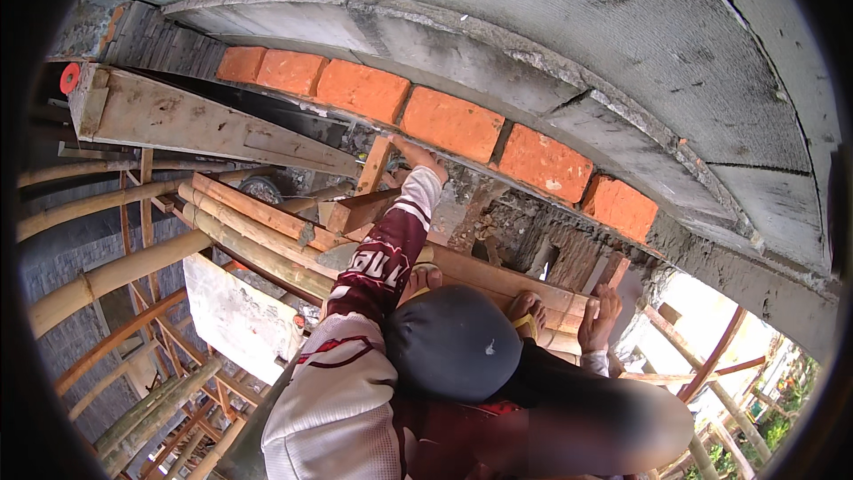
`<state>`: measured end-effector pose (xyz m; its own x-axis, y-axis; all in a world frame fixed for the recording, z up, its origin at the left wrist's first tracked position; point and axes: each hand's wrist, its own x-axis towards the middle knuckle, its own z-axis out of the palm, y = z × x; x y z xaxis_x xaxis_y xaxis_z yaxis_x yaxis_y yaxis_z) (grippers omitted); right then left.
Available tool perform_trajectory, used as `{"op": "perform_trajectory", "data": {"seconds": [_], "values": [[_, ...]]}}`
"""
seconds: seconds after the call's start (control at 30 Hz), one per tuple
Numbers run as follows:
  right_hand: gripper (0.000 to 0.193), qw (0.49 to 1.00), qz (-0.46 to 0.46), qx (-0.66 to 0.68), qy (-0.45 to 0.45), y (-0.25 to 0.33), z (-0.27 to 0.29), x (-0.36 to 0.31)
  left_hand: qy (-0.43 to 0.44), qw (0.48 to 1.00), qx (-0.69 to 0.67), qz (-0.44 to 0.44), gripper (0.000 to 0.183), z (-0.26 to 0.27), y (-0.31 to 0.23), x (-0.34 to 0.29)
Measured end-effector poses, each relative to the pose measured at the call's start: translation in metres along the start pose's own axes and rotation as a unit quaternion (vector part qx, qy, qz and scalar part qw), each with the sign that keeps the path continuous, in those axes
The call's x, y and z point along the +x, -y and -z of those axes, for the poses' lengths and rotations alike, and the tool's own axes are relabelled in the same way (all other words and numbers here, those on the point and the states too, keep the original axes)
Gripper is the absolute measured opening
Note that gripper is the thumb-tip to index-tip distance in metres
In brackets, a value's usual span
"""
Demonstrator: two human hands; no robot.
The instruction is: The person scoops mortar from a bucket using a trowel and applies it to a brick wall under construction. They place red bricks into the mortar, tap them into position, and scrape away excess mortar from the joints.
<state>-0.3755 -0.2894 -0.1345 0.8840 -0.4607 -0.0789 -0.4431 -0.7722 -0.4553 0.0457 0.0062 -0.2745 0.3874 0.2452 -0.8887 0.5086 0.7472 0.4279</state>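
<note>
My left hand [421, 158] reaches up under the brick row, its fingers closed at the upper end of a short wooden piece [374, 166]; part of its grip is hidden. To the right, my right hand [600, 320] is closed over the right end of a long wooden plank [498, 281]. Close above it, a small wood block [612, 269] sticks up. Orange bricks [453, 123] run in a curved row along the underside of the grey concrete wall [622, 27]. My feet in yellow-strapped sandals [526, 327] rest near the plank.
Bamboo poles [115, 274] form scaffolding on the left, with a pale stained board [240, 316] among them. A long boxed timber [213, 132] slants below the bricks at upper left. A dark rounded shape [455, 344] covers the lower middle. More poles [711, 373] and greenery show at lower right.
</note>
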Motion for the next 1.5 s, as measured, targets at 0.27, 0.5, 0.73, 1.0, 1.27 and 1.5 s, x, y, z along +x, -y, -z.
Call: {"op": "perform_trajectory", "data": {"seconds": [0.27,0.5,0.73,1.0,1.27,1.5], "values": [[0.034,0.997,-0.079,0.008,0.016,-0.007,0.013,-0.058,-0.022,0.998,-0.042,0.034,0.098,0.002,-0.013,0.04],[0.033,0.992,-0.105,0.049,0.045,0.003,0.012,-0.06,0.195,0.97,-0.143,-0.002,0.084,-0.025,-0.016,0.05],[0.038,0.994,-0.075,0.054,0.055,0.008,0.007,-0.027,0.137,0.986,-0.093,-0.016,0.081,-0.032,-0.039,0.032],[0.035,0.995,-0.011,0.056,0.076,0.015,0.001,-0.004,0.019,0.981,0.075,-0.179,0.076,0.006,-0.018,0.04],[0.023,0.985,0.125,0.074,0.097,0.033,0.046,0.063,0.077,0.951,0.197,-0.224,0.047,0.016,-0.031,0.018],[0.028,0.961,0.222,-0.003,0.164,0.093,0.105,0.135,0.024,0.934,0.287,-0.21,0.052,0.016,-0.02,0.014]]}}
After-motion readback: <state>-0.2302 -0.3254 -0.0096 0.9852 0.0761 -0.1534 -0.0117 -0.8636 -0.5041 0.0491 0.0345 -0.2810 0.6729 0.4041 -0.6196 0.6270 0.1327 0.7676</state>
